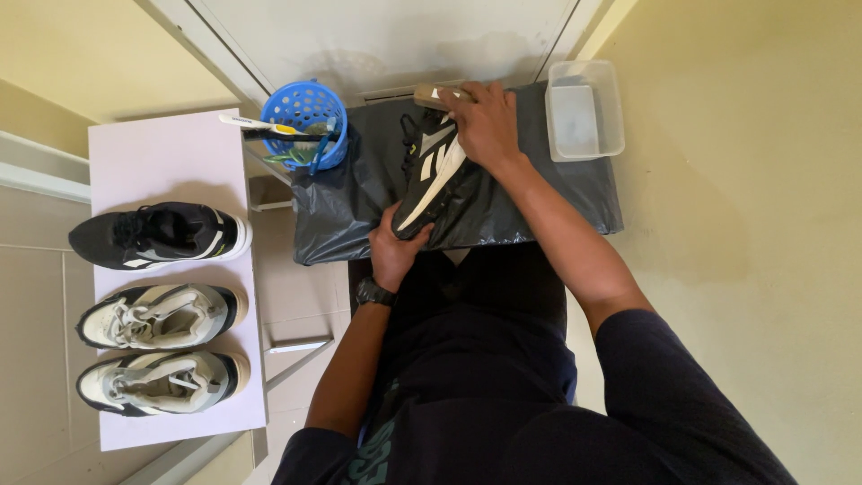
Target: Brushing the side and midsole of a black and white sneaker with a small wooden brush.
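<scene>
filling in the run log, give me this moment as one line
left hand: holds heel of black-and-white shoe | right hand: presses wooden brush on shoe | surface: black plastic sheet | nearby: blue basket, clear tub

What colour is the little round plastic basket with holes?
The round plastic basket is bright blue, seen best in the head view.

Soft, even daylight is filling the scene, brightest on the pale wall at 3 o'clock. The black plastic sheet (359,193) is catching dull glare on its creases. The shoes are throwing soft shadows on the white board (171,148) toward 12 o'clock. Focus is holding sharp throughout; straight edges are bowing slightly at the corners.
</scene>
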